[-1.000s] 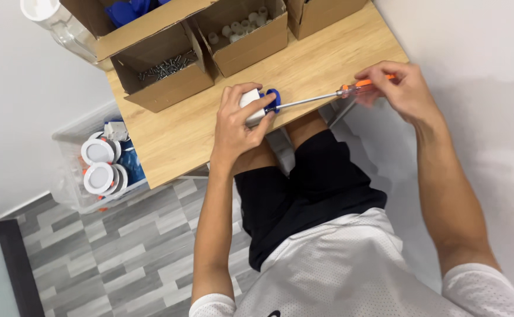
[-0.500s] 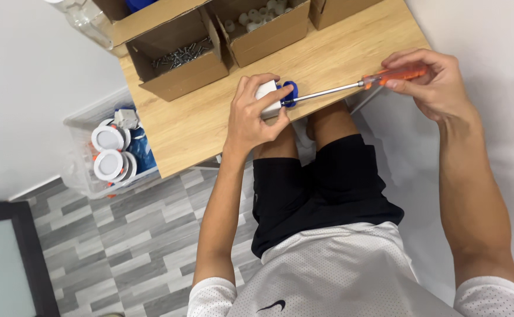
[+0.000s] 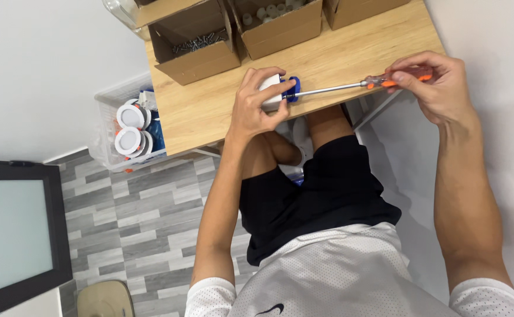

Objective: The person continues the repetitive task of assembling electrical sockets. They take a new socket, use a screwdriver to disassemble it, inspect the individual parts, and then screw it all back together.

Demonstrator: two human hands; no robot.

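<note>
My left hand [image 3: 257, 108] grips a small white round part [image 3: 270, 91] with a blue piece [image 3: 293, 89] on its side, held against the front edge of the wooden table [image 3: 210, 111]. My right hand [image 3: 436, 82] is closed on the orange handle of a long screwdriver [image 3: 351, 87]. The metal shaft runs left and its tip meets the blue piece. Most of the white part is hidden under my fingers.
Open cardboard boxes stand at the table's back: one with dark screws [image 3: 195, 44], one with small white parts [image 3: 277, 20]. A clear bin [image 3: 130, 129] with round white-and-orange fittings sits on the floor left of the table. A dark-framed panel [image 3: 16, 235] is at lower left.
The view has shifted, so the table and hands sit further right in the picture. Both hands keep the same hold, the screwdriver still at the blue piece.
</note>
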